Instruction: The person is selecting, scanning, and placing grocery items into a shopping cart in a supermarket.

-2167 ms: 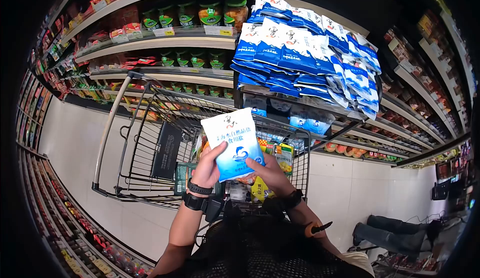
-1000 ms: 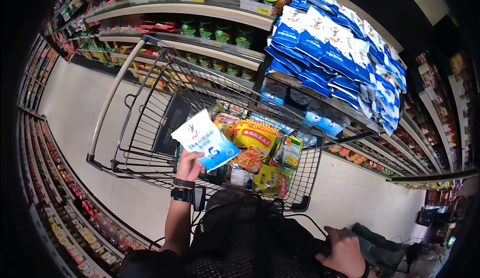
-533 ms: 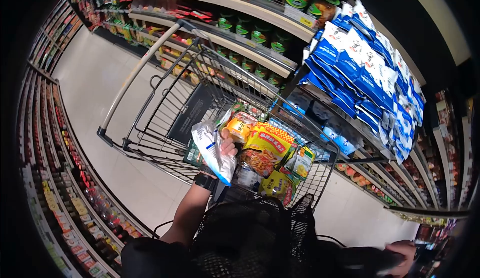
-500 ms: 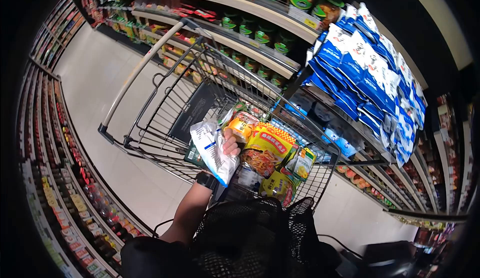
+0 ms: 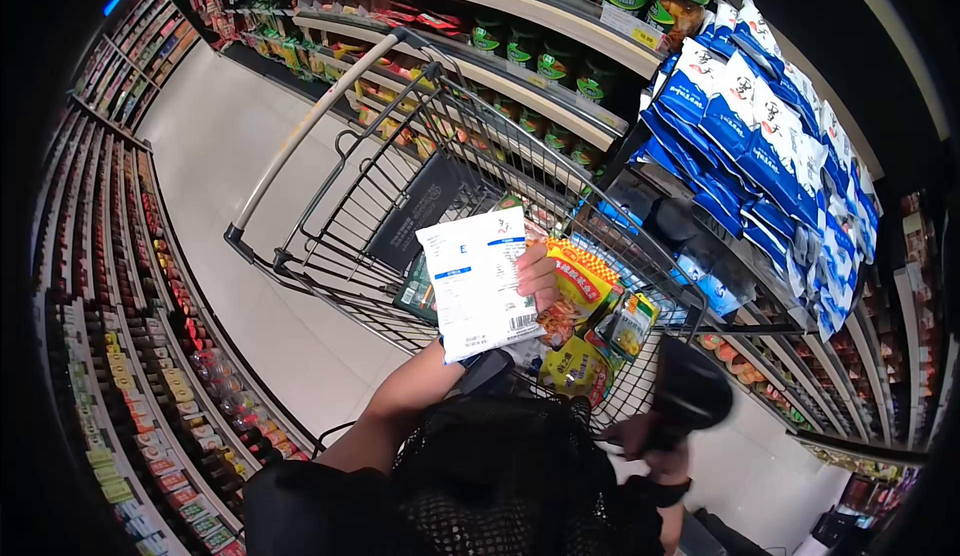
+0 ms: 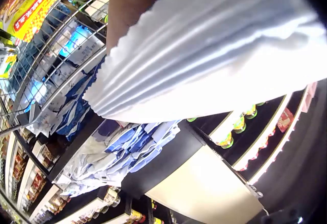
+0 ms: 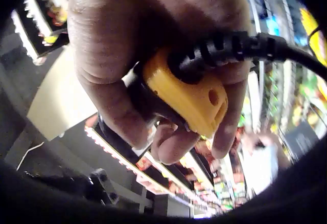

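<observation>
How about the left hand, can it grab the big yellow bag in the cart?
Probably not: the left hand is gripping the white packet. Otherwise, the open cart seems to leave the big yellow bag reachable.

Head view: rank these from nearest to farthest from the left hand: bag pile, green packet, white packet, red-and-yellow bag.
From the left hand, as the head view shows it:
1. White packet: in its grip.
2. Red-and-yellow bag: just to the picture's right.
3. Green packet: farther right, slightly lower.
4. Bag pile: upper right.
</observation>
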Action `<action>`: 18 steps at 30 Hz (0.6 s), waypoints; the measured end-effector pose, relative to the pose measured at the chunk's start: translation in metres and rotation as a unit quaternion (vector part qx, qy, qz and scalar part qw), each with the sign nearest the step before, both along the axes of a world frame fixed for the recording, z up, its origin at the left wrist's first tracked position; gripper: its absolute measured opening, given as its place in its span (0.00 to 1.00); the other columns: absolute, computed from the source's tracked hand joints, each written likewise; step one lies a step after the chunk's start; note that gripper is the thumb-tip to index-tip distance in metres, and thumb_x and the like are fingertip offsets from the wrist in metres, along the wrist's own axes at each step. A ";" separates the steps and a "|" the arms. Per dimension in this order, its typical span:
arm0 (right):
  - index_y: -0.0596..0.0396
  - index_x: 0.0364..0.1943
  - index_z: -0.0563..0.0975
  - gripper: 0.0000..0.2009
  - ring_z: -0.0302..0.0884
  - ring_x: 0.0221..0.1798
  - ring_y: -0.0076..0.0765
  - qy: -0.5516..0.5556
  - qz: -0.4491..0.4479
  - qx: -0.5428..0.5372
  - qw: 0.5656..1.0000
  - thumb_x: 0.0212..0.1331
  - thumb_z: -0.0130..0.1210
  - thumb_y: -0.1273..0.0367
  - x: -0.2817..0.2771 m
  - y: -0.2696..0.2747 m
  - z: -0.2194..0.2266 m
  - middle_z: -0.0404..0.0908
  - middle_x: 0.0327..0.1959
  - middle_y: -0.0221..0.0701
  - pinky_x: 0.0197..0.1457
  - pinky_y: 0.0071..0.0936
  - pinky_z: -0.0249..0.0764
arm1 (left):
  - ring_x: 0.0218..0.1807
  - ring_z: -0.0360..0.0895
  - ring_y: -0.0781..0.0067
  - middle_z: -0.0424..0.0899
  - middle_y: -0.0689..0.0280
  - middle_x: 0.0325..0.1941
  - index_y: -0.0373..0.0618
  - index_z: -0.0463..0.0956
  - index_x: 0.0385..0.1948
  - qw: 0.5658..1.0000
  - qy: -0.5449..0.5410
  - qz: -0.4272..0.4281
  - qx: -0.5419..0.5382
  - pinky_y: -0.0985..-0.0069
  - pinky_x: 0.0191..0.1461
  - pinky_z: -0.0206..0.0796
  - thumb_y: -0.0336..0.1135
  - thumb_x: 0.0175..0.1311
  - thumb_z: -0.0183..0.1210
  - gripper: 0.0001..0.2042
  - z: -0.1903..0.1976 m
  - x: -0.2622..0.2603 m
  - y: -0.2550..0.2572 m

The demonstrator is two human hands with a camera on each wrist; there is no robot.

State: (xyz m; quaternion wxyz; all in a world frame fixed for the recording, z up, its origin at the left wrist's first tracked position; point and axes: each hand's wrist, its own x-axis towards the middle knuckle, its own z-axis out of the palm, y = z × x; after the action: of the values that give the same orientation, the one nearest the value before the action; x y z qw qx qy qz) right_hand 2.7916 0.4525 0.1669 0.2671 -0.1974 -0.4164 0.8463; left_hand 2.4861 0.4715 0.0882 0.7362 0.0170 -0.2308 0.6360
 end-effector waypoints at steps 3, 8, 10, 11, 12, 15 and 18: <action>0.63 0.53 0.63 0.31 0.70 0.27 0.36 0.093 0.101 -0.151 0.979 0.38 0.58 0.70 -0.055 -0.017 0.002 0.71 0.25 0.35 0.56 0.56 0.64 | 0.22 0.61 0.79 0.63 0.71 0.19 0.48 0.63 0.22 0.999 0.044 0.012 -0.003 0.81 0.36 0.55 0.38 0.64 0.43 0.11 0.007 0.001 0.005; 0.62 0.54 0.61 0.36 0.69 0.25 0.29 0.062 0.090 -0.179 0.978 0.34 0.61 0.65 -0.061 -0.016 0.009 0.70 0.24 0.31 0.51 0.48 0.70 | 0.22 0.62 0.80 0.63 0.71 0.19 0.48 0.63 0.21 0.993 0.116 -0.002 0.011 0.81 0.36 0.54 0.39 0.64 0.43 0.11 0.029 -0.003 0.010; 0.61 0.52 0.62 0.33 0.70 0.27 0.28 0.089 0.094 -0.180 0.975 0.38 0.62 0.67 -0.065 -0.012 0.016 0.71 0.26 0.29 0.49 0.40 0.72 | 0.22 0.62 0.80 0.63 0.71 0.19 0.48 0.63 0.21 0.993 0.114 0.005 0.014 0.81 0.36 0.53 0.39 0.65 0.43 0.11 0.032 -0.005 0.010; 0.59 0.52 0.62 0.30 0.71 0.29 0.27 -0.004 0.102 -0.143 0.985 0.42 0.61 0.69 -0.066 -0.010 0.018 0.71 0.28 0.29 0.47 0.35 0.72 | 0.22 0.61 0.80 0.63 0.71 0.19 0.48 0.63 0.21 0.994 0.112 0.012 0.017 0.80 0.36 0.53 0.39 0.65 0.43 0.12 0.032 -0.006 0.010; 0.58 0.52 0.63 0.27 0.72 0.31 0.27 -0.099 0.110 -0.105 0.983 0.46 0.61 0.71 -0.065 -0.010 0.020 0.71 0.30 0.28 0.45 0.30 0.72 | 0.22 0.61 0.80 0.63 0.71 0.19 0.48 0.63 0.21 0.994 0.112 0.012 0.017 0.80 0.36 0.53 0.39 0.65 0.43 0.12 0.032 -0.007 0.007; 0.56 0.52 0.62 0.24 0.73 0.35 0.25 -0.195 0.099 0.028 0.975 0.52 0.58 0.75 -0.065 -0.012 0.018 0.71 0.33 0.27 0.42 0.23 0.71 | 0.22 0.61 0.80 0.62 0.71 0.18 0.47 0.62 0.21 0.995 0.099 -0.002 -0.021 0.79 0.36 0.54 0.39 0.65 0.42 0.12 0.032 0.000 0.018; 0.56 0.53 0.62 0.23 0.72 0.37 0.23 -0.204 0.094 0.047 0.973 0.53 0.58 0.74 -0.074 -0.008 0.011 0.70 0.33 0.26 0.43 0.23 0.72 | 0.22 0.61 0.80 0.62 0.71 0.19 0.47 0.61 0.21 0.994 0.106 -0.005 0.016 0.79 0.37 0.55 0.38 0.65 0.41 0.12 0.022 -0.007 0.026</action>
State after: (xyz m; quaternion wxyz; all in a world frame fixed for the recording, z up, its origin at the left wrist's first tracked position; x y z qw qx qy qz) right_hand 2.7172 0.4441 0.1781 0.1047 -0.3134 -0.5181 0.7889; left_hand 2.4793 0.4978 0.1106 0.7595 0.0949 -0.1615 0.6229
